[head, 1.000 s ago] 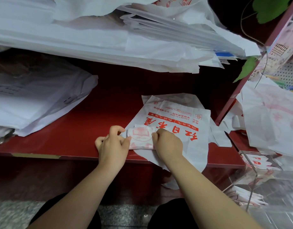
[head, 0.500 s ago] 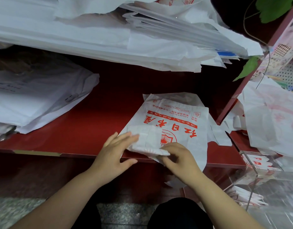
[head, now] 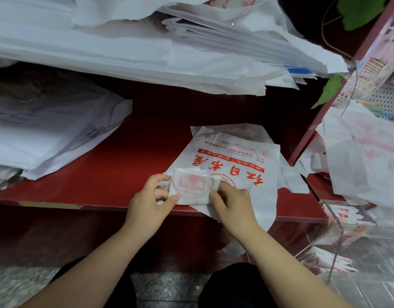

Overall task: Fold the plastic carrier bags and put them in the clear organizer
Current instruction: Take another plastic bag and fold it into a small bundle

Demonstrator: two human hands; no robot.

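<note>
A small folded white carrier bag (head: 192, 185) with a faint red book logo lies near the front edge of the red shelf (head: 116, 174). It rests on a flat white bag (head: 234, 156) printed with red characters. My left hand (head: 147, 203) pinches the folded bag's left edge between thumb and fingers. My right hand (head: 232, 204) pinches its right edge. The clear organizer (head: 356, 247) stands at the lower right with several folded bags inside.
Thick stacks of white bags (head: 147, 47) overhang from the shelf above. Another pile (head: 47, 127) fills the shelf's left side. Loose bags (head: 365, 156) are heaped at the right beyond a red post (head: 325, 112). Green leaves (head: 329, 90) hang near it.
Half a second ago the bag was partly unfolded with my left hand flat on it. Now it is folded into a compact square again, pinched at both ends.
</note>
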